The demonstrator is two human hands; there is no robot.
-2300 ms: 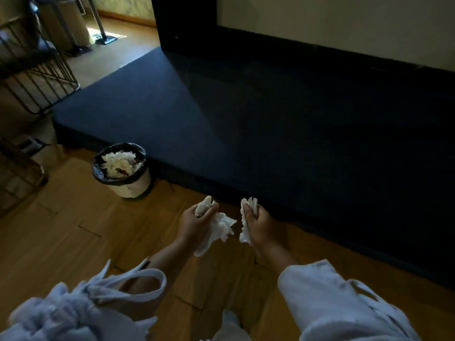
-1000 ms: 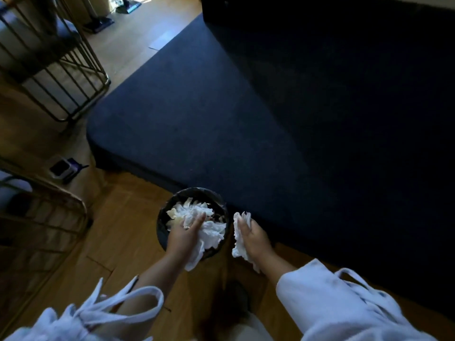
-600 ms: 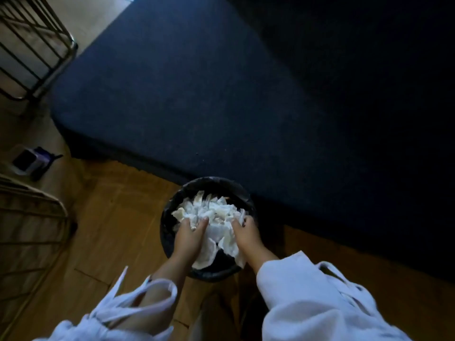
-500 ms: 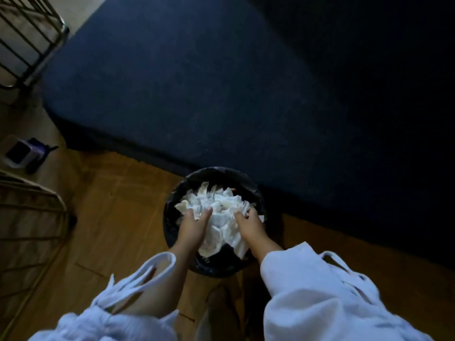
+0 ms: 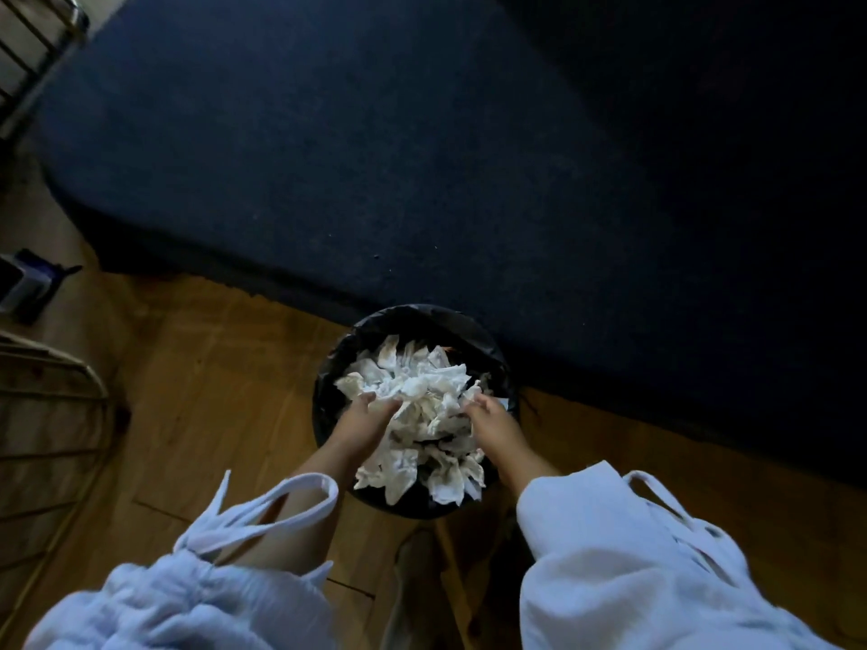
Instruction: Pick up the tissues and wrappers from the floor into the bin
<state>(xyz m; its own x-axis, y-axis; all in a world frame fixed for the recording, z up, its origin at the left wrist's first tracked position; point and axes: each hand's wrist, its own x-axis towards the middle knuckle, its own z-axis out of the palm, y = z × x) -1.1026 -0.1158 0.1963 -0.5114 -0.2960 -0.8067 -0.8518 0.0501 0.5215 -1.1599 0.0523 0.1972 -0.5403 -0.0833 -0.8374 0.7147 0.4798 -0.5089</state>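
A round bin [image 5: 424,316] with a black liner stands on the wooden floor, against the edge of a dark blue platform. It is heaped with crumpled white tissues [image 5: 413,382]. Both my hands are down in the bin on top of the heap. My left hand [image 5: 363,417] grips a wad of tissue that hangs toward the near rim. My right hand [image 5: 490,422] has its fingers curled into another tissue on the right side of the heap. White sleeves cover my forearms.
The dark blue platform [image 5: 422,157] fills the far side and right. Wire-frame furniture [image 5: 42,415] stands at the left, with a small dark device [image 5: 23,286] on the floor beyond it. Bare wooden floor [image 5: 211,391] lies left of the bin.
I have moved from the open floor to the bin with a tissue in each hand. Both hands went down into the bin onto the heap.
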